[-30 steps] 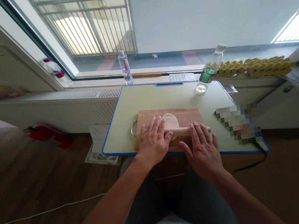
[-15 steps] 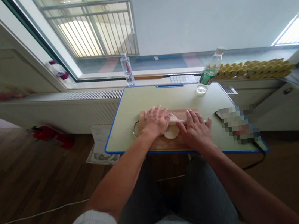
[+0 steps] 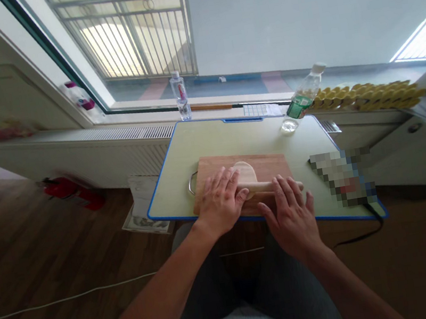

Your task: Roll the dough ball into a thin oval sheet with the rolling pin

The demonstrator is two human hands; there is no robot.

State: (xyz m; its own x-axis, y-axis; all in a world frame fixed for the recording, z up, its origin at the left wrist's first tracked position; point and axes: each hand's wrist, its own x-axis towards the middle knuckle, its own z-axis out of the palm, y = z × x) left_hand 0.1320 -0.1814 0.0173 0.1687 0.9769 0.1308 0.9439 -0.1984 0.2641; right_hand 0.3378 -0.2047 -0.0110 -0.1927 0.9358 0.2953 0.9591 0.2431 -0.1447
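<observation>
A wooden rolling pin (image 3: pixel 257 187) lies across a pale, flattened round of dough (image 3: pixel 245 171) on a wooden cutting board (image 3: pixel 270 160). My left hand (image 3: pixel 219 201) rests on the pin's left part with fingers stretched out, covering that end. On the right part, the extended fingers of my right hand (image 3: pixel 291 209) lie over the pin, thumb spread to the side. Neither hand wraps round it. Most of the dough shows beyond the pin, toward the window; its near edge is partly hidden.
The board lies on a small blue-edged table (image 3: pixel 202 139). A green-labelled bottle (image 3: pixel 299 105) stands at its far right, near a blurred-out flat item (image 3: pixel 341 179) with a black strap. Another bottle (image 3: pixel 181 97) stands by the window. A fire extinguisher (image 3: pixel 72 192) lies left on the floor.
Both hands and the rolling pin have moved toward my body. More of the dough now shows beyond the pin, and the board's far part is uncovered.
</observation>
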